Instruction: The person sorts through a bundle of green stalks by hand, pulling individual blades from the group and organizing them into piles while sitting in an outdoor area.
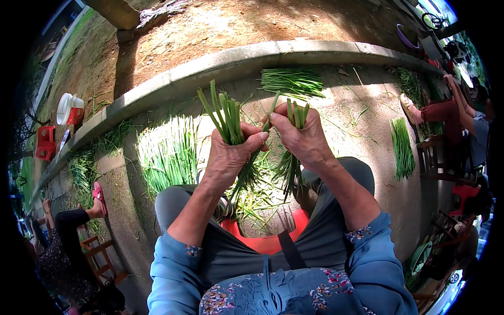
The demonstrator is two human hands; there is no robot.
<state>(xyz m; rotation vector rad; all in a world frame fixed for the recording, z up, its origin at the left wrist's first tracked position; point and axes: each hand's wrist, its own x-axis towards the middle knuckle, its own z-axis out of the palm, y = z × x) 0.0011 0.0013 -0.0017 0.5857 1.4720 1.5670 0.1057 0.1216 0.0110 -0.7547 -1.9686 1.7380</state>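
Observation:
My left hand (229,152) is closed round a bunch of green stalks (227,118), their thick cut ends up and thin leafy ends hanging below the fist. A smaller bunch of green stalks (297,116) is wrapped in the fingers of my right hand (304,139). Its thumb and forefinger also pinch a single stalk (271,109), which touches the left fingertips between the two hands. The hands are close together above my knees. Green trimmings (257,207) litter the ground between my feet.
A thick pile of stalks (170,152) lies left of my knees. Other bundles lie ahead (291,82) and at right (402,148). A concrete curb (226,60) curves across the front. Seated people flank me on both sides. A white bucket (65,109) and red stool (45,143) stand far left.

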